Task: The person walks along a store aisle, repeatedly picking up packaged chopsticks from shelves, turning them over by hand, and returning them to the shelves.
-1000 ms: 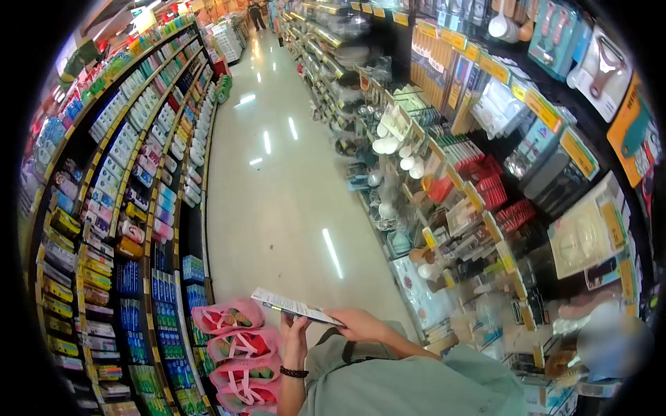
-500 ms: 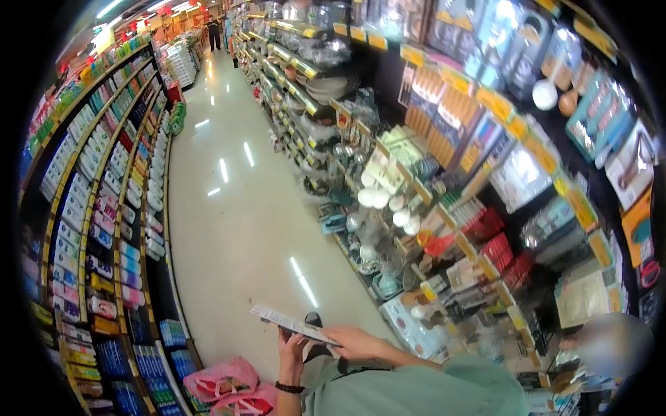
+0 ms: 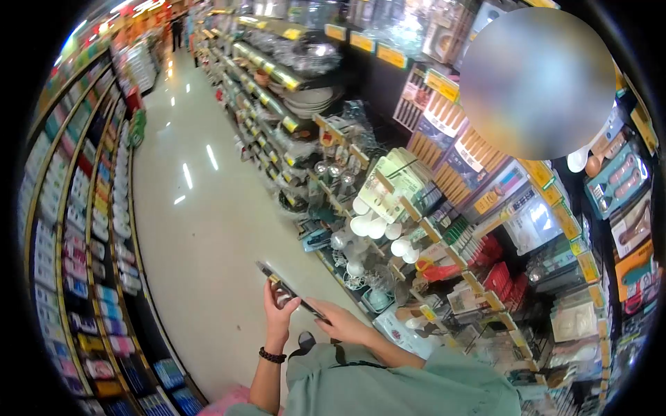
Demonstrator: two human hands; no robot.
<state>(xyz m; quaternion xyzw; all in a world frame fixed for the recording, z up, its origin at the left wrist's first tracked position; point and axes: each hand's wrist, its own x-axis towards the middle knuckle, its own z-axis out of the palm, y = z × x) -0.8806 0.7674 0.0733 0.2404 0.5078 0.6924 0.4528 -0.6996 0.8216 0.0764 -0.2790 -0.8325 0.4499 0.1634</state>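
Note:
A thin, dark clipboard (image 3: 276, 279) is held in front of my body, seen nearly edge-on, so its face is hidden. My left hand (image 3: 279, 310) grips its left side, fingers and thumb curled around the edge; a dark beaded bracelet circles that wrist. At the near right end, my right hand (image 3: 341, 323) holds the board, with some of its fingers out of sight. A pale green garment (image 3: 388, 385) covers my body below the hands.
Shelves of bottles and packs (image 3: 76, 263) line the left. Hanging kitchenware, including white ladles (image 3: 374, 227) and wooden chopstick packs (image 3: 444, 114), fills the right rack. A pale aisle floor (image 3: 201, 243) runs between. Pink fabric (image 3: 232, 399) shows at the bottom. A person (image 3: 177, 31) stands far off.
The clipboard has tilted from showing a white printed sheet to nearly edge-on. My left hand is turned more upright around it. The view has shifted right, leaving little of the pink fabric in sight.

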